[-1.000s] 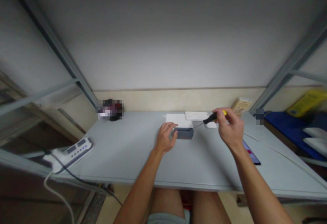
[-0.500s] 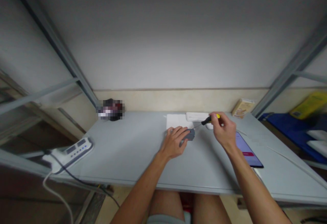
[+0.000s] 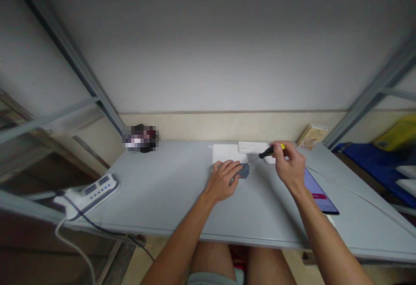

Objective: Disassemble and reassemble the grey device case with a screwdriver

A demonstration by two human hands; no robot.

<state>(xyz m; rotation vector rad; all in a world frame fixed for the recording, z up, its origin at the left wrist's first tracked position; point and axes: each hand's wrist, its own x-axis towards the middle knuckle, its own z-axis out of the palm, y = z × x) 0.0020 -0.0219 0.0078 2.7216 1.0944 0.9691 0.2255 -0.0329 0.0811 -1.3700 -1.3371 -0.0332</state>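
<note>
My left hand (image 3: 222,181) is wrapped over a small dark grey block-like object (image 3: 243,171) on the desk, and only its right end shows past the fingers. In my right hand (image 3: 289,163) is a screwdriver (image 3: 267,152) with a black and yellow handle, pinched near the back of the handle. Its thin shaft slants down to the left, and the tip is at the upper right edge of the grey object. Whether the tip touches it, I cannot tell. Behind my left hand lies a white sheet of paper (image 3: 224,152).
A white oblong case (image 3: 251,147) and a smaller white item (image 3: 269,160) lie behind the screwdriver. A tablet (image 3: 320,194) with a lit screen is under my right forearm. A power strip (image 3: 94,194) sits at the left edge, a small box (image 3: 312,137) at the back right.
My right hand and the screwdriver appear slightly further right. The view has shifted a little, and my left hand stays on the grey object.
</note>
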